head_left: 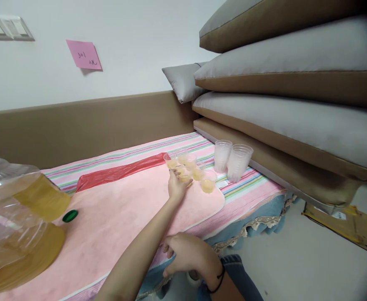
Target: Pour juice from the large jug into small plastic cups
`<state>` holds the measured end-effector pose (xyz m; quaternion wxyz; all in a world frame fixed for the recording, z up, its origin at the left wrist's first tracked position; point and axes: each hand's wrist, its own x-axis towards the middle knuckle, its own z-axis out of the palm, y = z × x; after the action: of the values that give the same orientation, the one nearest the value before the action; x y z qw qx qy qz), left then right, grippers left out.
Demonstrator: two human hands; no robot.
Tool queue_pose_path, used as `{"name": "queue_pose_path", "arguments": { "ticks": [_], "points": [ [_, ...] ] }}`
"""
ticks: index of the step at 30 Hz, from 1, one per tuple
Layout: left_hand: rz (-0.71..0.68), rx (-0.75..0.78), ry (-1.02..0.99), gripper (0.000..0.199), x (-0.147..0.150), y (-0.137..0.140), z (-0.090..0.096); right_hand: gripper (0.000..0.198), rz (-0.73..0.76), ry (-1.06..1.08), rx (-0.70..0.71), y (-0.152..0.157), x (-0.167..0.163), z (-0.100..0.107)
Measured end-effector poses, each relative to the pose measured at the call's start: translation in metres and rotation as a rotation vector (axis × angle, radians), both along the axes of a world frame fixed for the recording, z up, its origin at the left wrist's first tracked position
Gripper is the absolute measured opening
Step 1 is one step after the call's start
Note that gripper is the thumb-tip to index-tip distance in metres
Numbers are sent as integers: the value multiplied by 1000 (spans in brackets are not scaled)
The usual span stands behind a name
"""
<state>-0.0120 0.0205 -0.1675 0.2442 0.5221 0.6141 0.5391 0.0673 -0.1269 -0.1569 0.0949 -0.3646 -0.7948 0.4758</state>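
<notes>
My left hand (177,186) reaches across the pink mat (123,213) with thumb and fingers around a clear plastic cup (185,177) of yellow liquid. This cup stands among several similar cups, including a nearer one (207,184) at the right of the group. My right hand (188,253) is at the front edge, below the left forearm. Its fingers are loosely bent, apart from the thumb, and nothing shows between them. At the left stand two large clear jugs, the front one (16,251) and the rear one (42,194), holding yellow liquid.
A green cap (70,215) lies beside the jugs. Two stacks of clear cups, left (222,155) and right (239,162), stand behind the filled ones. A red plastic bag (117,170) lies along the mat's back edge. Stacked grey-brown cushions (283,113) rise at the right.
</notes>
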Motion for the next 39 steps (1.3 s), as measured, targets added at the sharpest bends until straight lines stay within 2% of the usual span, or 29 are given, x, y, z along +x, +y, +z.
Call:
{"name": "queue_pose_path", "arguments": {
  "ticks": [2,4,5,8,11,12,14,19,22,25,29,33,36,39],
  "points": [
    [-5,29,25,68,-1,-6,4,29,-68,100,-97,11,17,0],
    [12,92,81,68,-3,-16,9,16,-180,208,-90,27,43,1],
    [29,134,125,65,-4,-21,12,12,-283,273,-52,35,57,1],
    [56,244,235,51,-6,-37,21,33,-767,449,173,65,105,-7],
    [15,268,201,44,-7,-52,30,55,-1279,533,402,95,145,-23],
    [-1,265,178,42,-7,-58,34,61,-1377,544,449,105,155,-29],
    [-29,253,140,40,-10,-71,41,72,-1447,557,501,122,168,-39],
    [-71,195,177,34,-42,-117,50,84,-1342,573,487,151,176,-53],
    [-59,155,272,34,-75,-144,44,78,-1369,565,457,158,175,-56],
    [-23,123,328,34,-106,-162,35,66,-1384,573,447,157,173,-52],
    [19,113,296,32,-129,-173,26,66,-1321,652,457,137,170,-35],
    [-58,111,242,26,-134,-182,33,67,-1050,740,393,100,158,-9],
    [-89,134,169,24,-136,-193,50,63,-813,750,286,74,136,5],
    [-111,137,50,24,-141,-206,68,57,-508,704,123,55,104,9]
  ]
}}
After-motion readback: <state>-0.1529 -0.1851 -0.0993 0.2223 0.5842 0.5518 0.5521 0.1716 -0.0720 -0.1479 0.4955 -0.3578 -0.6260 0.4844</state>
